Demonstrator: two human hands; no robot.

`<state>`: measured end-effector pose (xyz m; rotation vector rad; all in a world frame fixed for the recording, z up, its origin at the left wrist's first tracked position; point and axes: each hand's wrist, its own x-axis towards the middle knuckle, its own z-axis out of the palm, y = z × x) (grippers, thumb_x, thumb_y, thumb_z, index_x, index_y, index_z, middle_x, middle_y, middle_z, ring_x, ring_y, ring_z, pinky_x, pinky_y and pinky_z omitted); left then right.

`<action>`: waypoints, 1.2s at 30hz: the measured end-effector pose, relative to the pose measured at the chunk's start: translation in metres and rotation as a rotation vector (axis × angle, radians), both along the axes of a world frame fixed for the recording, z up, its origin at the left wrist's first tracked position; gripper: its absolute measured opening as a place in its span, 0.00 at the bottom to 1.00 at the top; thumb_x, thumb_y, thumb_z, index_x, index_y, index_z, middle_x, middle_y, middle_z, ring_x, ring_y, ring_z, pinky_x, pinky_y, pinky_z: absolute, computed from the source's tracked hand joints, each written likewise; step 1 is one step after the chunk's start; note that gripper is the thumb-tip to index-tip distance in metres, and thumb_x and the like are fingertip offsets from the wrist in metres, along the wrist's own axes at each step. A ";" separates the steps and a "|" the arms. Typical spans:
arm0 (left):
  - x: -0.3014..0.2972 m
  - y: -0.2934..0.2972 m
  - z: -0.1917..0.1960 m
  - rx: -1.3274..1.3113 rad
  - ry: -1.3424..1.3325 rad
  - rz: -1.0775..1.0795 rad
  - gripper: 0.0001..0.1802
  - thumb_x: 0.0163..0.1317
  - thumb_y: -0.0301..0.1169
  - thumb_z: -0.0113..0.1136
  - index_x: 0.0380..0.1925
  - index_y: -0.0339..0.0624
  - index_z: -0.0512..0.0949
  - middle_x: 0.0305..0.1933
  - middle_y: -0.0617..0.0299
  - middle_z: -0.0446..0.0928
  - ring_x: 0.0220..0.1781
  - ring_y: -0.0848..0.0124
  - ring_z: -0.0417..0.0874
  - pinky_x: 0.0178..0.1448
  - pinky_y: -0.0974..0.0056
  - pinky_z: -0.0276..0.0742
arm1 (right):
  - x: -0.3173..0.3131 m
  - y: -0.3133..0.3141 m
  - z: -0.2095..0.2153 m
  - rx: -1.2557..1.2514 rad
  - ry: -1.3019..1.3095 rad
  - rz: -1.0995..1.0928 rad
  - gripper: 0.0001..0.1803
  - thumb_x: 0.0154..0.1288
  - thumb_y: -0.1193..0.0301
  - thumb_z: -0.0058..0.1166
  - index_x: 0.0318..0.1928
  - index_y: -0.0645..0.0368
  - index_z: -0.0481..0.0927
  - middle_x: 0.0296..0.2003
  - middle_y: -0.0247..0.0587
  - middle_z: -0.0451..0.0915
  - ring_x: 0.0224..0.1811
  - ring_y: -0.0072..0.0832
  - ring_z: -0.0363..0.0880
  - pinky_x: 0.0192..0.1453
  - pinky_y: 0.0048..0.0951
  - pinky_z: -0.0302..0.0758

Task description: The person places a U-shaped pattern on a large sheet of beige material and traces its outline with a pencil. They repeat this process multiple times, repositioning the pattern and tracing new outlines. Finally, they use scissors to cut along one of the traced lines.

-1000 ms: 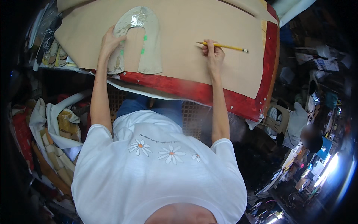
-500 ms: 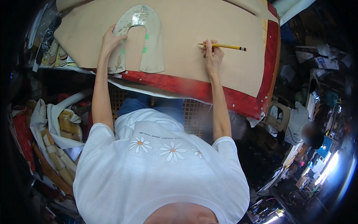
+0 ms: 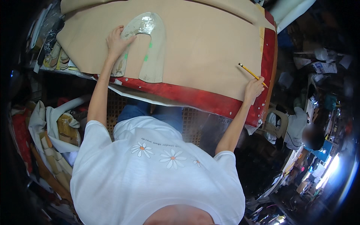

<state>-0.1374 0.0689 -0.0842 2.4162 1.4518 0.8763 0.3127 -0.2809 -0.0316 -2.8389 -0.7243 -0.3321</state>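
A beige, arch-shaped pattern piece [image 3: 156, 48] with green marks and shiny tape at its top lies on a tan sheet of material [image 3: 202, 48]. My left hand [image 3: 118, 43] rests at the pattern's left edge, thumb over it and fingers spread, covering part of its left leg. Over by the sheet's right edge, my right hand [image 3: 254, 90] is closed around a yellow pencil [image 3: 248, 70]. The pencil's dark eraser end points up and left, and its other end lies over the red border.
A red border covering [image 3: 187, 90] shows along the table's near and right edges. Rolled white material [image 3: 294, 11] juts in at the far right. Piled scraps [image 3: 69, 127] stand at the lower left. Cluttered goods and a chair-like frame [image 3: 277, 122] are on the right.
My right hand has moved right and nearer with the pencil, which has turned round so its eraser end points up-left. The pattern piece has shifted slightly; my left hand's fingers have moved off its edge.
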 end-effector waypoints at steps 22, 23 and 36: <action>0.044 -0.010 0.005 -0.065 0.062 -0.077 0.42 0.47 0.61 0.66 0.52 0.37 0.75 0.60 0.55 0.74 0.65 0.59 0.69 0.70 0.50 0.55 | 0.082 -0.061 0.032 0.305 -0.018 0.235 0.04 0.61 0.73 0.54 0.35 0.55 0.73 0.25 0.52 0.77 0.26 0.46 0.77 0.31 0.42 0.72; 0.058 -0.013 0.007 -0.106 0.049 -0.117 0.43 0.47 0.61 0.66 0.53 0.37 0.75 0.61 0.55 0.73 0.65 0.58 0.69 0.70 0.50 0.54 | 0.094 -0.078 0.038 0.268 -0.047 0.168 0.05 0.59 0.74 0.51 0.37 0.53 0.73 0.27 0.53 0.79 0.30 0.51 0.79 0.33 0.45 0.72; 0.251 -0.119 0.006 -0.118 -0.078 -0.628 0.39 0.48 0.60 0.64 0.49 0.37 0.73 0.53 0.51 0.70 0.61 0.55 0.66 0.70 0.43 0.50 | 0.233 -0.323 0.079 -0.209 -0.496 -0.602 0.13 0.59 0.64 0.60 0.40 0.57 0.79 0.31 0.50 0.80 0.34 0.46 0.80 0.39 0.46 0.74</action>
